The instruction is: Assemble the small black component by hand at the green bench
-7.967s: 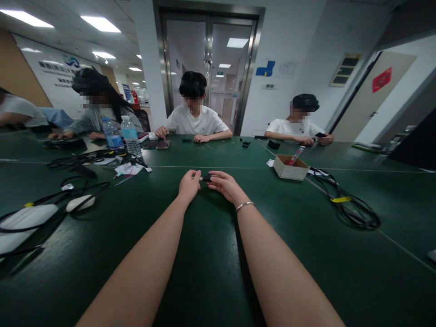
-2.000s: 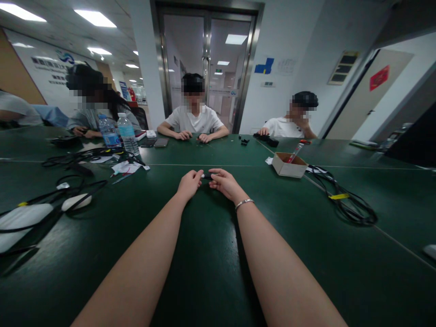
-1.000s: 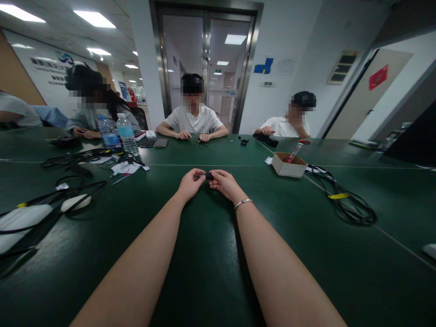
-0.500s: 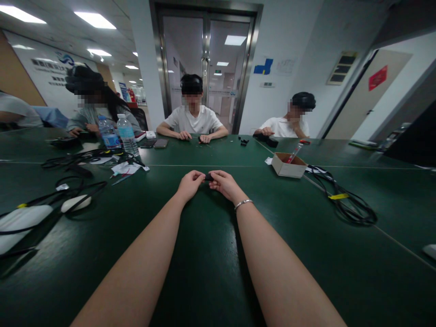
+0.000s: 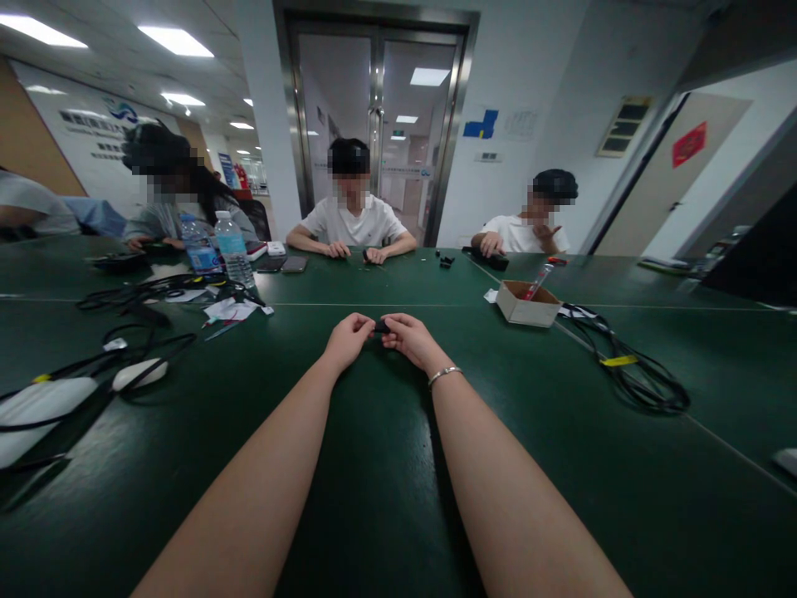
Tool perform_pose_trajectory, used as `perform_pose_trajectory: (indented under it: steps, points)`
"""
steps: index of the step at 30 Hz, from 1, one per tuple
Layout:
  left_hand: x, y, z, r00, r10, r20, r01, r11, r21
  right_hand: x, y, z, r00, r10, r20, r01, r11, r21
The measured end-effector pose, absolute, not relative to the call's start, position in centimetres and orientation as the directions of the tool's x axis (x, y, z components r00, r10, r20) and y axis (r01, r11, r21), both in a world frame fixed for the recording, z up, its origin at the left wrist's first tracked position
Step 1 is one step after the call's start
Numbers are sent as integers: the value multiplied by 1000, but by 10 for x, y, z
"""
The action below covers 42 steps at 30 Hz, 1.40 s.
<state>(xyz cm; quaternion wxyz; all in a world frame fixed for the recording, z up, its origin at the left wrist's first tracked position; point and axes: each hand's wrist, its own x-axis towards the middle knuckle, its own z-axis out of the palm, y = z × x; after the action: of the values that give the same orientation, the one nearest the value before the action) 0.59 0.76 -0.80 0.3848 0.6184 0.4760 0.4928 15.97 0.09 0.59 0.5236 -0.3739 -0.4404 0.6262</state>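
**Both hands pinch a small black piece at mid-table**

Far left on the green table lie black cables and two water bottles. At centre, the left hand and right hand meet, each grip clamped on a small black object, mostly hidden by fingers and hard to make out. To the right sit a cardboard box and a coiled cable.

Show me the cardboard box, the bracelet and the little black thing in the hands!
cardboard box (image 5: 521,311): head view, front wall.
bracelet (image 5: 444,374): head view, band on right wrist.
little black thing (image 5: 379,328): head view, middle, between both hands.
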Motion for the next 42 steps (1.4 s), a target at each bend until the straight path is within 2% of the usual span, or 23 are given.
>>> perform_pose_trajectory:
  steps: [22, 42]
  points:
    - [4, 9, -9, 51, 975, 218, 175, -224, 959, 162, 1, 5, -236, 971, 38, -312, -39, -949]
    - [-1, 12, -10, 39, 977, 212, 278, -214, 936, 163, -2, 7, -294, 953, 73, -275, -11, -961]
